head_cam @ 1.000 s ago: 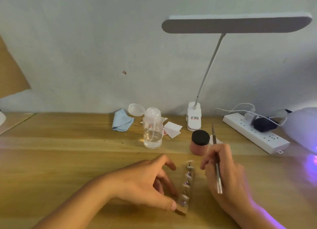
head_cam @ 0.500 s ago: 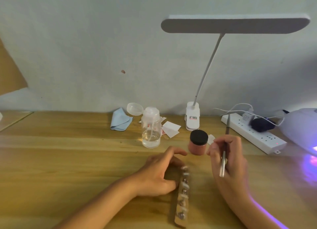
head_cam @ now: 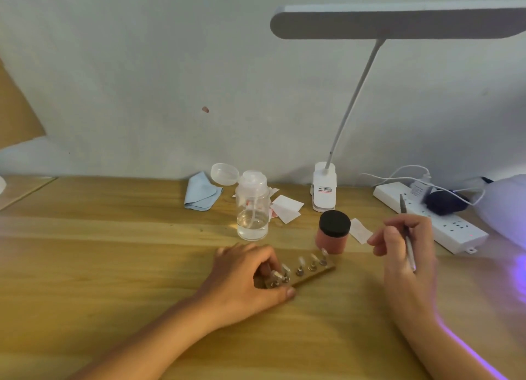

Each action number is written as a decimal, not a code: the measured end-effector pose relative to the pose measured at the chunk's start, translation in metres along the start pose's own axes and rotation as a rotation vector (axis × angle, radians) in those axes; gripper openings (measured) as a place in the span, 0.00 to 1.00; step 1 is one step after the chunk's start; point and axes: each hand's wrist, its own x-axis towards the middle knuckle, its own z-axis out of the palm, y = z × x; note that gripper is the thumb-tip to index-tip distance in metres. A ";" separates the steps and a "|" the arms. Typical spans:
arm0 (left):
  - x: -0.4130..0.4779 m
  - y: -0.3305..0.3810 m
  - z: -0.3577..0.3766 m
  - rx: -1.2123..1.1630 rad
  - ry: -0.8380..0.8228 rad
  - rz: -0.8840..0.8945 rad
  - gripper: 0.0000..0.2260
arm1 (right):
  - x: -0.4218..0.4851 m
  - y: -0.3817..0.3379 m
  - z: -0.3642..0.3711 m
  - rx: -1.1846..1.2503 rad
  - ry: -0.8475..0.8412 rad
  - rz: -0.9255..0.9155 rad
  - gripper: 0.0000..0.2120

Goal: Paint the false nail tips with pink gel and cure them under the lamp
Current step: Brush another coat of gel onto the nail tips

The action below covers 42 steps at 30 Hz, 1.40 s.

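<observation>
the left hand (head_cam: pixel 244 277) rests on the wooden table (head_cam: pixel 113 265) with its fingers (head_cam: pixel 287 292) curled around the near-left end of a small wooden strip (head_cam: pixel 310 274) — thumb on the near edge, the others on the far side, grasping it. the strip lies at a slant, its right end pointing away toward the pink gel jar (head_cam: pixel 333 231), which stands just beyond it with a black lid on. a row of false nail tips (head_cam: pixel 306 264) stands upright on little holders along the strip; whether any carry colour is too small to tell.

the right hand (head_cam: pixel 404 246) hovers to the right of the strip, apart from it, fingers clenched on a thin silver brush (head_cam: pixel 407 234) held nearly upright, the handle end pointing away.

farther back stand a clear pump bottle (head_cam: pixel 252 209) with liquid low in it, a folded blue cloth (head_cam: pixel 200 191), some white paper squares (head_cam: pixel 286 207) and a clip-on desk lamp (head_cam: pixel 324 190). a white power strip (head_cam: pixel 444 223) runs along the right — beside it, at the frame's edge, the curing lamp (head_cam: pixel 509 206) casts violet light on the table.
</observation>
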 end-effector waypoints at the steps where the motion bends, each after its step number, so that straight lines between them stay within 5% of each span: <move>1: 0.000 -0.002 0.001 -0.020 0.025 -0.017 0.15 | -0.001 -0.001 0.001 -0.007 -0.036 0.011 0.08; 5: 0.002 -0.011 -0.003 -0.107 -0.019 -0.019 0.12 | -0.004 -0.004 0.005 -0.119 -0.205 0.013 0.06; 13: 0.005 -0.025 -0.016 -0.379 -0.143 -0.045 0.12 | 0.000 0.010 0.008 -0.337 -0.338 -0.032 0.28; 19: 0.008 -0.028 -0.020 -0.440 -0.150 -0.045 0.07 | 0.002 0.023 0.011 -0.372 -0.436 -0.030 0.26; 29: 0.010 -0.018 -0.007 -0.363 0.032 -0.120 0.04 | 0.010 0.024 0.013 -0.357 -0.353 0.133 0.22; 42: 0.017 -0.003 0.007 -0.211 0.191 -0.265 0.09 | 0.008 0.016 0.019 -0.524 -0.248 0.068 0.27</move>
